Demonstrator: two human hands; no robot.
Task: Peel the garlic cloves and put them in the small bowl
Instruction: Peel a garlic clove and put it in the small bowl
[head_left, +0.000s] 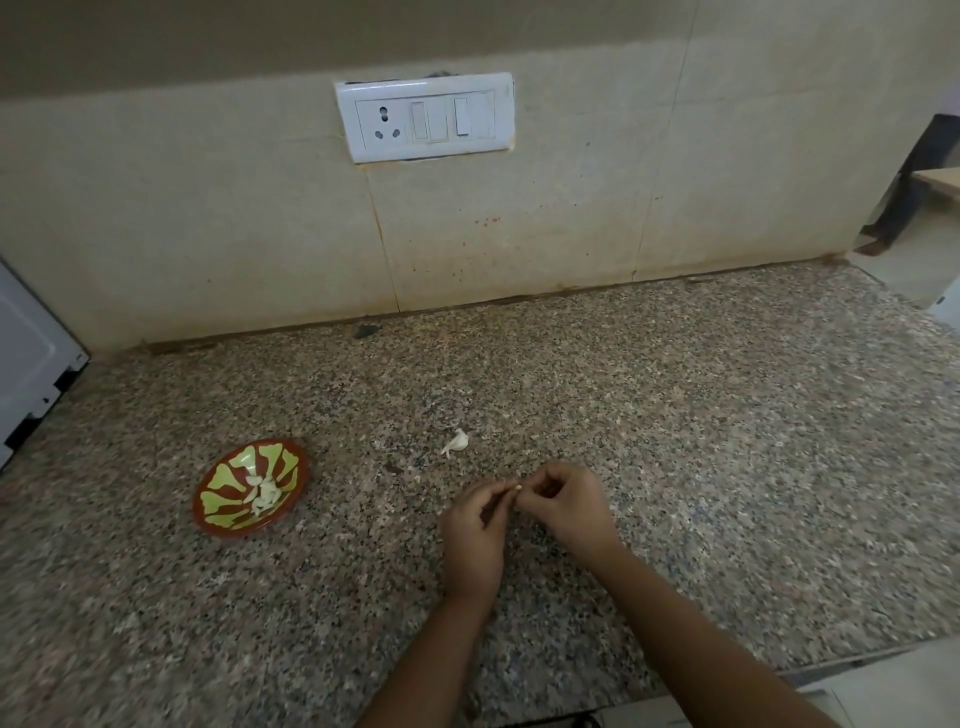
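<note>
From the head camera, the small bowl (221, 480), red-brown with a green leaf pattern, sat on the speckled granite countertop (675, 441), towards the left. Inside it lay a little heap of peeled cloves (265, 496), pale and bunched towards the right side of the bowl's middle. Well to the right of the bowl, a loose clove (457, 441) lay on the bare stone, its papery skin trailing to one side.

Just in front of that clove, the two hands met above the counter. The left hand (472, 535) and the right hand (566, 506) both had their fingers curled in, and together their fingertips pinched the held clove (517, 487), of which only a small white bit showed.

A white switch plate (425, 117) was set in the tiled wall behind, and the edge of a white appliance (26, 364) stood at the far left.
</note>
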